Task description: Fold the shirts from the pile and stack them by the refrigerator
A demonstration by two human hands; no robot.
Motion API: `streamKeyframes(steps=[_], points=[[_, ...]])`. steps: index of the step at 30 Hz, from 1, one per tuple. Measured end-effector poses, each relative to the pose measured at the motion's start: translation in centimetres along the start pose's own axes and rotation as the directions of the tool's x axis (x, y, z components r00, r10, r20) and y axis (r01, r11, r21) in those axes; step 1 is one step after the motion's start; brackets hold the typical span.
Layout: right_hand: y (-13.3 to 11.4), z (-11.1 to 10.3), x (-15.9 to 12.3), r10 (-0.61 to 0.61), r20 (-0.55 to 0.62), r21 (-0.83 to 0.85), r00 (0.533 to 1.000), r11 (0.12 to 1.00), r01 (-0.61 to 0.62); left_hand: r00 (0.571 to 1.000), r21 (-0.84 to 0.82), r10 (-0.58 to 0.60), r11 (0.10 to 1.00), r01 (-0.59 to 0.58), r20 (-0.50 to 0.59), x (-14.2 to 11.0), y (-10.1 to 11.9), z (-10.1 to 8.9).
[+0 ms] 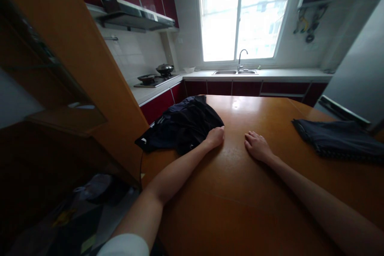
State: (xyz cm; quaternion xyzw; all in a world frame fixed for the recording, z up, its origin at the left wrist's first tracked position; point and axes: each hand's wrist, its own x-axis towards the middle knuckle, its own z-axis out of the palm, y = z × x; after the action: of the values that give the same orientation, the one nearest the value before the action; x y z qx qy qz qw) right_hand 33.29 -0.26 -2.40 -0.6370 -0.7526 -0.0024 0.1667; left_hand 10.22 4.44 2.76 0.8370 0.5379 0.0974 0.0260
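A dark pile of clothing [192, 122], black with navy parts and small white marks, lies crumpled on the wooden table's left side. My left hand [215, 137] is at its right edge, fingers closed on the black cloth. Some of those fingertips are hidden. Resting on the bare tabletop to the right, my right hand [257, 146] is open, palm down, with its fingers slightly bent and nothing in them. A folded dark blue-grey garment [342, 138], perhaps trousers, lies flat near the table's right side, apart from both hands.
The glossy wooden table [228, 192] fills the foreground. Behind it run a counter with a sink [235, 72] and a stove [156, 81] with pans. A wooden cabinet [111, 100] stands close at left, a fridge [357, 68] at right. Bags [99, 186] lie on the floor.
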Motion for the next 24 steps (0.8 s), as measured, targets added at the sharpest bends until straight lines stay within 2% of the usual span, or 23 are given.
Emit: streamKeyframes(steps=[4,7,9,11,13,15,17,19,22,24], points=[[0.0,-0.2,0.1,0.012,-0.033,0.067,0.999,0.998,-0.009,0.987,-0.064,0.163,0.985,-0.163,-0.012,-1.7,4.4,1.4],[-0.2,-0.8,0.3,0.083,-0.117,0.251,0.990,0.967,-0.051,0.945,-0.095,0.322,0.940,-0.326,-0.063,-3.0,6.9,2.1],[-0.2,-1.1,0.5,0.101,-0.184,0.379,0.978,0.925,-0.024,0.904,-0.082,0.411,0.903,-0.421,-0.113,-3.6,7.8,2.3],[-0.2,-1.3,0.6,0.058,-0.230,0.442,0.971,0.896,0.051,0.873,-0.041,0.469,0.877,-0.478,-0.134,-4.0,8.2,2.1],[-0.1,-1.4,0.6,0.003,-0.231,0.443,0.973,0.891,0.102,0.844,0.014,0.523,0.851,-0.525,-0.117,-4.3,8.3,1.6],[-0.1,-1.4,0.6,-0.015,-0.185,0.412,0.983,0.907,0.091,0.826,0.069,0.557,0.831,-0.553,-0.084,-4.5,8.3,0.8],[-0.2,-1.4,0.6,0.000,-0.130,0.355,0.992,0.934,0.047,0.834,0.096,0.544,0.838,-0.537,-0.086,-4.4,8.2,-0.2],[-0.4,-1.4,0.6,0.019,-0.097,0.284,0.995,0.959,0.010,0.872,0.088,0.467,0.884,-0.459,-0.150,-3.6,7.6,-1.3],[-0.4,-1.2,0.9,0.078,-0.100,0.225,0.992,0.973,-0.054,0.930,0.006,0.250,0.966,-0.258,-0.270,-1.3,5.1,-2.6],[0.2,-1.0,1.4,0.159,-0.122,0.230,0.980,0.965,-0.128,0.943,-0.107,0.084,0.987,-0.124,-0.323,0.6,2.2,-3.0]])
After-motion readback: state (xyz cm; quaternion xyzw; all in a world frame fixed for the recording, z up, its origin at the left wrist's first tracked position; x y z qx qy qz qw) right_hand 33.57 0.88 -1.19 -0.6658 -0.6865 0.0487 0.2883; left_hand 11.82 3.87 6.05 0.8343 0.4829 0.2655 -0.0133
